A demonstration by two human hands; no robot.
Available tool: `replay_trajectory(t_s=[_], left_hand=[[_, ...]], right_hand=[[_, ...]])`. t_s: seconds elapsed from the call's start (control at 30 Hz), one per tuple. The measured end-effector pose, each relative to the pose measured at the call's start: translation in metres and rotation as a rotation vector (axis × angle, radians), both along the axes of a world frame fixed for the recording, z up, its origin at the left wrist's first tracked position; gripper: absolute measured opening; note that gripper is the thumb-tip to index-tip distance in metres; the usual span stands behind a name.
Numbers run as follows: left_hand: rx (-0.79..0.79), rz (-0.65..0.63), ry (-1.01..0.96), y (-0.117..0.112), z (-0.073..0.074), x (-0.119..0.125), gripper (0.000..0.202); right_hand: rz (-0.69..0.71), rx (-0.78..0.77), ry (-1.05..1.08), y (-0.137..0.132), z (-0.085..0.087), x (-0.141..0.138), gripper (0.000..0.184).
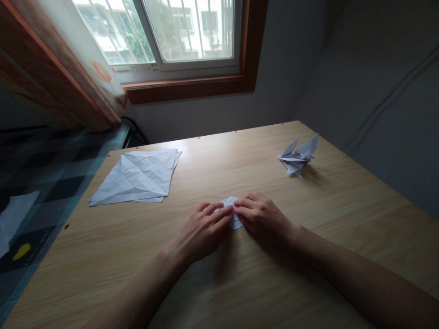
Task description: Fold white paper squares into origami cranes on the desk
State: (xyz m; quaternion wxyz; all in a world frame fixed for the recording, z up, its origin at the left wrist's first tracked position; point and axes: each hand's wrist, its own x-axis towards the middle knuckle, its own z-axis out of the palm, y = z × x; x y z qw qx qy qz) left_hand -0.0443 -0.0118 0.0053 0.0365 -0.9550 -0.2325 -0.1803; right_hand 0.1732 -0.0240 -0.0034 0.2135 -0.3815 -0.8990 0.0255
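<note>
A small folded piece of white paper (236, 224) lies on the wooden table, mostly covered by my fingers. My left hand (209, 226) presses on its left side with the fingers bent and close together. From the right, my right hand (262, 214) pinches down on the same paper, its fingertips almost meeting those of the left. Only the paper's top corner and lower edge show between the hands; its folds underneath are hidden.
A folded white paper figure with pointed flaps (295, 160) stands at the back right. Several creased white sheets (144, 176) are stacked at the back left. Beyond the wooden table (103, 256) are a checked cloth (65, 187), a curtain (61, 59) and a window (192, 32).
</note>
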Motion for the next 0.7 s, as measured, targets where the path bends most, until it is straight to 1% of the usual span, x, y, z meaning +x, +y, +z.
replay_trajectory(t_s=[0.07, 0.13, 0.23, 0.33, 0.4, 0.57, 0.7], left_hand=[[0.01, 0.001, 0.014, 0.0, 0.0, 0.0, 0.021], [0.009, 0.002, 0.023, 0.0, 0.0, 0.0, 0.02], [0.005, 0.002, 0.014, 0.0, 0.0, 0.0, 0.018], [-0.019, 0.004, 0.016, 0.0, 0.001, -0.001, 0.02], [-0.028, 0.009, 0.018, 0.001, 0.0, -0.001, 0.023], [-0.037, 0.015, 0.016, 0.0, -0.001, -0.002, 0.025], [-0.048, 0.009, 0.01, 0.0, -0.001, -0.003, 0.023]], right_hand=[[0.01, 0.006, -0.083, -0.004, 0.004, -0.002, 0.02], [-0.009, 0.0, -0.144, -0.009, 0.009, -0.003, 0.019], [-0.072, -0.029, -0.209, -0.017, 0.014, -0.004, 0.017], [-0.073, -0.019, -0.254, -0.019, 0.015, -0.002, 0.015], [-0.039, 0.006, -0.28, -0.017, 0.015, 0.001, 0.014], [0.107, 0.055, -0.219, -0.011, 0.014, 0.009, 0.025], [0.209, 0.114, -0.242, -0.011, 0.017, 0.011, 0.023]])
